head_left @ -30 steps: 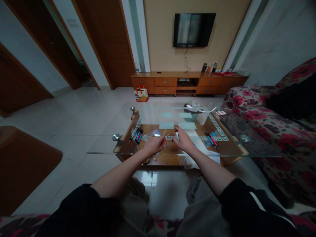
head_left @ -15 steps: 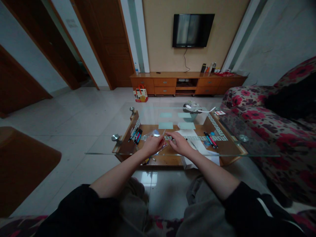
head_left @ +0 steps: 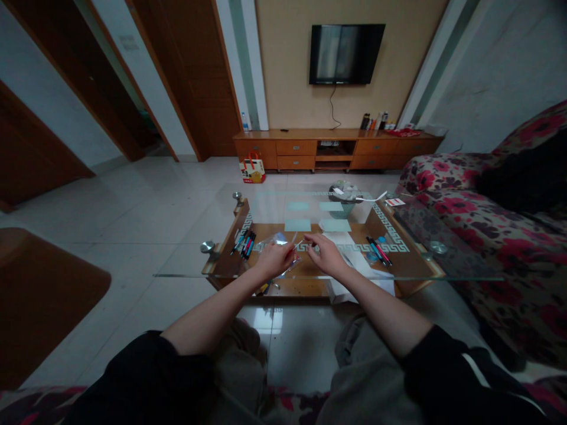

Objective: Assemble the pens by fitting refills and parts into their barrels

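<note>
Above the near part of the glass table my left hand (head_left: 275, 258) is closed, its fingers pinching a thin pale stick (head_left: 299, 242). A second slim, see-through sliver (head_left: 295, 236) points up from the same fingers; its kind is too small to make out. My right hand (head_left: 325, 254) hovers just to the right, index finger stretched toward the stick's tip and thumb apart from it. Nothing shows clearly in that hand. Below the left hand lies a crinkled clear plastic bag (head_left: 290, 268). White paper sheets (head_left: 361, 268) lie beneath the right forearm.
Several markers (head_left: 248, 245) lie at the table's left, and more markers (head_left: 380, 251) at its right. Toward the far side sits a mesh basket (head_left: 341, 209) with a crumpled bag. The glass tabletop (head_left: 186, 262) overhangs its wooden base. A flowered sofa (head_left: 460, 195) stands right.
My right hand has drawn slightly right, widening the gap between the hands, and the thin pale stick now shows between them. My left hand has stayed nearly still.
</note>
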Demonstrator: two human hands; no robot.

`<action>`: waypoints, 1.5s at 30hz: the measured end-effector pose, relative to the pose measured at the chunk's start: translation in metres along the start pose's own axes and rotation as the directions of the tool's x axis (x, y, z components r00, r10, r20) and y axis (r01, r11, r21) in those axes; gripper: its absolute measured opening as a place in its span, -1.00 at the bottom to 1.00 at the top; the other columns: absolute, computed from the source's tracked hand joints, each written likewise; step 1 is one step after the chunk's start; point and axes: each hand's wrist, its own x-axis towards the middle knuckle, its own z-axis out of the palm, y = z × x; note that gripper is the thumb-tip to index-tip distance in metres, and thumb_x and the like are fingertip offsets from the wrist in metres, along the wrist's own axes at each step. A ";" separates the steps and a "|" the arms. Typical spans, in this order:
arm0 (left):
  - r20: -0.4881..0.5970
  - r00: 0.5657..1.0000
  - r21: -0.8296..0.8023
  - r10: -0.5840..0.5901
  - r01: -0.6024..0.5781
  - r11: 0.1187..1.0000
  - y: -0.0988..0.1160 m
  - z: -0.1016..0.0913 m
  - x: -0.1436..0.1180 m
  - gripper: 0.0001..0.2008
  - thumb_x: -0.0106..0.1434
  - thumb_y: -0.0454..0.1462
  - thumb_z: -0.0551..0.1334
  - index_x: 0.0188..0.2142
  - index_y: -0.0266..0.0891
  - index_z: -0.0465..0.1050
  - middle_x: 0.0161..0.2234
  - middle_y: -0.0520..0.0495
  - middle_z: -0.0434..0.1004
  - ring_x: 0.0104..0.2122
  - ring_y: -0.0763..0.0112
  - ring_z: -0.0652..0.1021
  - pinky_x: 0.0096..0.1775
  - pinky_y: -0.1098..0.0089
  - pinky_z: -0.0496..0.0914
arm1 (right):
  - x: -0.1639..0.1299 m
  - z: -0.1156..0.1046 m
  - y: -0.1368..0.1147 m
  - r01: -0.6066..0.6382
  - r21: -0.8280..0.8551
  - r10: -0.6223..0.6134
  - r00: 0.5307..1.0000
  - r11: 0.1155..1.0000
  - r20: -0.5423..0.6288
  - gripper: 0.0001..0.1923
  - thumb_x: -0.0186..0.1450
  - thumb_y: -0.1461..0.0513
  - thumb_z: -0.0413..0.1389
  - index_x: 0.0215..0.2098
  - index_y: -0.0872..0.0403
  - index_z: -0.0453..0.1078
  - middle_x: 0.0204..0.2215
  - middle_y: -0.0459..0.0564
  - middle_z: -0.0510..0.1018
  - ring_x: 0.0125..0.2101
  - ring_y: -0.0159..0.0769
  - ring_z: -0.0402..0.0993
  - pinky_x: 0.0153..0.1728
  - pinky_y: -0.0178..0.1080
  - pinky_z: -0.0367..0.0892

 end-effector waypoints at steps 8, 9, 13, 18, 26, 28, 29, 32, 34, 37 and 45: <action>0.007 1.000 0.008 0.011 -0.011 1.000 0.000 0.000 0.000 -0.69 0.40 -0.11 0.05 -0.20 -0.18 0.51 -0.41 -0.12 0.57 -0.37 0.25 0.55 -0.24 0.34 0.30 | 0.001 -0.009 0.026 -0.155 -0.041 0.146 0.973 0.987 -0.181 -0.76 0.31 0.24 0.08 -0.07 0.09 0.45 -0.22 0.02 0.57 -0.34 -0.27 0.46 -0.17 -0.20 0.36; 0.008 1.000 0.006 0.007 -0.007 1.000 0.000 0.000 0.000 -0.70 0.40 -0.11 0.05 -0.20 -0.18 0.51 -0.41 -0.12 0.57 -0.37 0.25 0.55 -0.24 0.34 0.30 | 0.001 -0.010 0.028 -0.170 -0.041 0.160 0.970 0.985 -0.183 -0.77 0.31 0.24 0.08 -0.09 0.09 0.45 -0.24 0.02 0.57 -0.35 -0.27 0.46 -0.19 -0.20 0.36; 0.015 1.000 -0.001 -0.010 0.010 1.000 -0.001 0.001 -0.001 -0.72 0.38 -0.12 0.07 -0.19 -0.18 0.51 -0.38 -0.13 0.58 -0.34 0.26 0.56 -0.23 0.35 0.31 | -0.001 -0.011 0.036 -0.198 -0.044 0.188 0.968 0.979 -0.164 -0.75 0.29 0.28 0.06 -0.07 0.08 0.43 -0.27 -0.01 0.58 -0.36 -0.28 0.47 -0.20 -0.21 0.36; 0.002 1.000 -0.011 -0.007 0.007 1.000 -0.002 0.003 -0.001 -0.71 0.38 -0.10 0.07 -0.19 -0.18 0.50 -0.37 -0.14 0.58 -0.34 0.25 0.56 -0.24 0.34 0.31 | -0.003 -0.009 0.046 -0.254 -0.103 0.243 0.964 0.962 -0.108 -0.73 0.30 0.29 0.08 -0.03 0.07 0.41 -0.28 -0.03 0.59 -0.33 -0.27 0.48 -0.18 -0.21 0.36; 0.000 1.000 -0.027 -0.004 0.004 1.000 0.000 0.002 -0.001 -0.71 0.39 -0.11 0.07 -0.20 -0.17 0.51 -0.38 -0.15 0.58 -0.35 0.24 0.56 -0.22 0.34 0.31 | -0.008 -0.005 0.047 -0.133 -0.407 0.187 0.978 0.904 0.095 -0.82 0.30 0.21 0.21 -0.12 0.00 0.51 0.03 0.10 0.42 0.06 -0.04 0.28 0.04 0.02 0.20; 0.002 1.000 -0.019 -0.001 0.001 1.000 0.000 0.002 -0.001 -0.70 0.39 -0.10 0.07 -0.21 -0.17 0.51 -0.39 -0.14 0.58 -0.35 0.24 0.55 -0.23 0.34 0.31 | -0.009 -0.002 0.045 -0.112 -0.439 0.191 0.972 0.891 0.139 -0.83 0.29 0.20 0.22 -0.13 -0.02 0.52 0.11 0.10 0.35 0.10 0.00 0.22 0.04 0.06 0.16; 0.002 1.000 -0.017 0.004 -0.004 1.000 0.000 0.002 -0.001 -0.70 0.39 -0.10 0.06 -0.21 -0.17 0.51 -0.39 -0.14 0.58 -0.36 0.24 0.55 -0.23 0.34 0.31 | -0.009 -0.001 0.044 -0.103 -0.449 0.193 0.969 0.888 0.158 -0.84 0.29 0.20 0.23 -0.14 -0.02 0.53 0.14 0.10 0.32 0.11 0.02 0.19 0.04 0.07 0.15; 0.000 1.000 -0.019 0.008 -0.008 1.000 0.001 0.002 -0.001 -0.69 0.40 -0.09 0.06 -0.22 -0.17 0.51 -0.39 -0.14 0.57 -0.36 0.24 0.55 -0.24 0.34 0.31 | -0.007 0.002 0.040 -0.083 -0.470 0.193 0.962 0.879 0.191 -0.84 0.30 0.20 0.23 -0.14 -0.02 0.53 0.17 0.11 0.27 0.12 0.03 0.16 0.04 0.07 0.14; 0.008 1.000 -0.015 0.000 0.000 1.000 0.002 0.001 -0.001 -0.69 0.40 -0.09 0.05 -0.21 -0.18 0.51 -0.39 -0.14 0.58 -0.36 0.24 0.55 -0.24 0.34 0.31 | -0.006 0.003 0.037 -0.076 -0.480 0.195 0.960 0.874 0.202 -0.83 0.30 0.20 0.22 -0.13 -0.02 0.52 0.18 0.12 0.25 0.12 0.03 0.15 0.04 0.08 0.14; 0.013 1.000 -0.020 0.005 -0.005 1.000 0.004 -0.001 -0.001 -0.69 0.40 -0.09 0.06 -0.20 -0.19 0.51 -0.40 -0.14 0.57 -0.37 0.24 0.55 -0.21 0.33 0.31 | -0.005 0.005 0.034 -0.080 -0.490 0.208 0.954 0.868 0.214 -0.82 0.31 0.21 0.21 -0.11 -0.01 0.52 0.19 0.15 0.25 0.13 0.06 0.14 0.04 0.09 0.14; 0.000 1.000 -0.059 0.022 -0.022 0.998 0.006 -0.004 0.000 -0.71 0.39 -0.10 0.08 -0.20 -0.18 0.52 -0.40 -0.16 0.57 -0.34 0.22 0.56 -0.18 0.31 0.30 | -0.006 0.007 0.038 -0.096 -0.482 0.227 0.949 0.871 0.221 -0.84 0.30 0.20 0.21 -0.14 -0.01 0.52 0.19 0.15 0.26 0.12 0.10 0.16 0.03 0.11 0.15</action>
